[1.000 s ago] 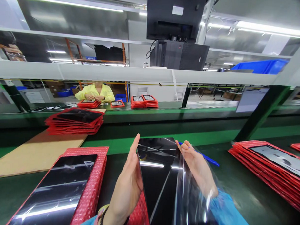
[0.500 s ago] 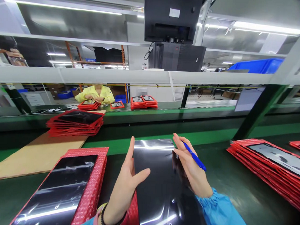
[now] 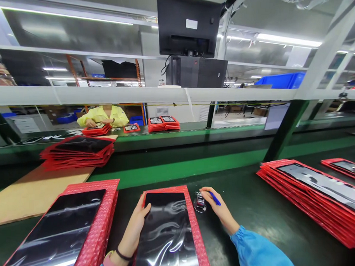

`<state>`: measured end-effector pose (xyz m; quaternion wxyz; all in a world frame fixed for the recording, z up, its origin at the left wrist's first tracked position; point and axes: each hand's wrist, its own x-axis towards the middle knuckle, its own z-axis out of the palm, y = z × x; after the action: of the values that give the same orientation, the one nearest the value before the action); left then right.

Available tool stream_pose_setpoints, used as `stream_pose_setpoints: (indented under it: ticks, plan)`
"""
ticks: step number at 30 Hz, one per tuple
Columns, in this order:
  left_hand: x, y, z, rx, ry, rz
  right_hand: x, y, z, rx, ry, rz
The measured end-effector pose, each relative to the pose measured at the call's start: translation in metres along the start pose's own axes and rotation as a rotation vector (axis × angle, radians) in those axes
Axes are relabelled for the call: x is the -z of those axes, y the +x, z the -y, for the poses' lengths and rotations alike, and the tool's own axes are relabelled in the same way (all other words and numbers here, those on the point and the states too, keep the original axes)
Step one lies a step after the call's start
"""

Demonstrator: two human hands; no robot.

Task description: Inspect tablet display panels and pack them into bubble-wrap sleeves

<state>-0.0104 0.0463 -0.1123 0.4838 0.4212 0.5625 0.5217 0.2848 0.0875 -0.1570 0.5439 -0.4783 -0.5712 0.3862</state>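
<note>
The black screen (image 3: 170, 229) has come down onto red bubble wrap (image 3: 196, 234); the right hand (image 3: 218, 211), gripping a blue pen (image 3: 215, 198), has moved to a small item (image 3: 200, 202). The left hand (image 3: 136, 220) overlaps the screen's left edge, its grip unclear.

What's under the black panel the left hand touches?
Red bubble wrap shows beyond the top and right edges of the black panel; what lies beneath the panel's middle is hidden.
</note>
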Motion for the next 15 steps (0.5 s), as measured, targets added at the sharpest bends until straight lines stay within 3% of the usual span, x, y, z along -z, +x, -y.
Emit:
stream_pose_setpoints:
  ticks: [5,9,13,15]
  plan:
    - [-0.002,0.008,0.019,-0.034,0.024,-0.021,-0.003,0.004,-0.010,0.038,-0.132,0.030]
    - [-0.001,0.006,0.022,-0.114,0.012,-0.059,-0.003,0.000,-0.009,0.088,-0.200,-0.046]
    - [0.017,-0.007,0.016,-0.201,0.028,-0.074,-0.009,-0.019,0.006,0.189,-0.281,-0.164]
    - [0.031,-0.016,0.016,-0.163,0.044,-0.077,-0.017,-0.034,0.017,0.266,-0.310,-0.120]
